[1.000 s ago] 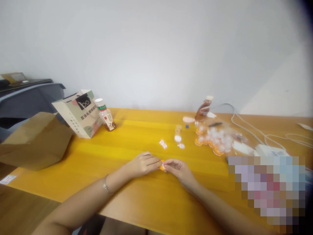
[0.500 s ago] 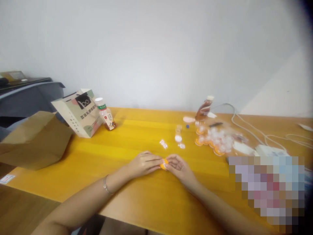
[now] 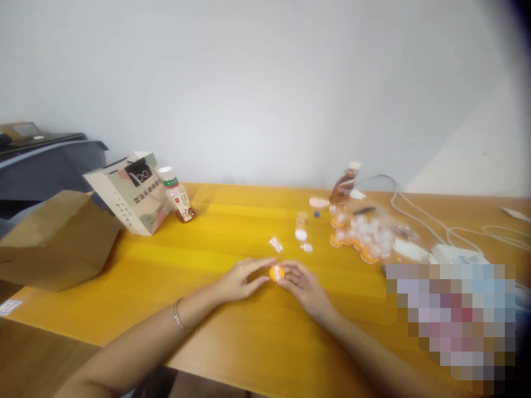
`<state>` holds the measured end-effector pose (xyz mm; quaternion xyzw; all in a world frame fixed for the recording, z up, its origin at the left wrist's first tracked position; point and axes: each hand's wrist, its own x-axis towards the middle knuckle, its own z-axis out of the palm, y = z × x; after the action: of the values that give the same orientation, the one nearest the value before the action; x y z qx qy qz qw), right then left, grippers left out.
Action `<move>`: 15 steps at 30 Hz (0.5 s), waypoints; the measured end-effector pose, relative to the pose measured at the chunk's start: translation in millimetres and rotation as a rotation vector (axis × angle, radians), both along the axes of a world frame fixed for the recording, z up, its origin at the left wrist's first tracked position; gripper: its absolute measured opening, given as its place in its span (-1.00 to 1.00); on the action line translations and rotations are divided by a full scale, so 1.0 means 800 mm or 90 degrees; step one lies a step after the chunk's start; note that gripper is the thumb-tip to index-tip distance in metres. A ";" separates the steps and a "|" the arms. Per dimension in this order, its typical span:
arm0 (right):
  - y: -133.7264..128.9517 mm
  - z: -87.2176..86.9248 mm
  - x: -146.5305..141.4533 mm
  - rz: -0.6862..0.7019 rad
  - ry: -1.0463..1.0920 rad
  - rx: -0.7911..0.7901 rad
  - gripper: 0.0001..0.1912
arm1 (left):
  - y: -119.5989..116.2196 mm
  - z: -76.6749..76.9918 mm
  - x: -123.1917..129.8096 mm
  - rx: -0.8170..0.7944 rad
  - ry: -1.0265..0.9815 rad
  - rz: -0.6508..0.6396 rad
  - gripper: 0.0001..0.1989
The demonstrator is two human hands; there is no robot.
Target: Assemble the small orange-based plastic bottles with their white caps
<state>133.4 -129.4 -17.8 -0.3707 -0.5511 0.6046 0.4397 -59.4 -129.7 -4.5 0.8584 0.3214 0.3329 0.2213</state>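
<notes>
Bare worktop (image 3: 215, 232) lies open left of centre. Cluster of small cups (image 3: 365, 237), cables (image 3: 418, 221) and bottle (image 3: 343, 187) obstruct the right side.
</notes>
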 end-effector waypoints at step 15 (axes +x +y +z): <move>0.010 -0.007 0.009 -0.123 0.037 -0.086 -0.58 | 0.144 0.013 0.085 0.075 0.202 0.001 -0.69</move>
<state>140.5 -121.7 -23.2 -0.4330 -0.4579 0.6056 0.4859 8.9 -14.9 5.8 0.9114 0.3330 0.2120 0.1166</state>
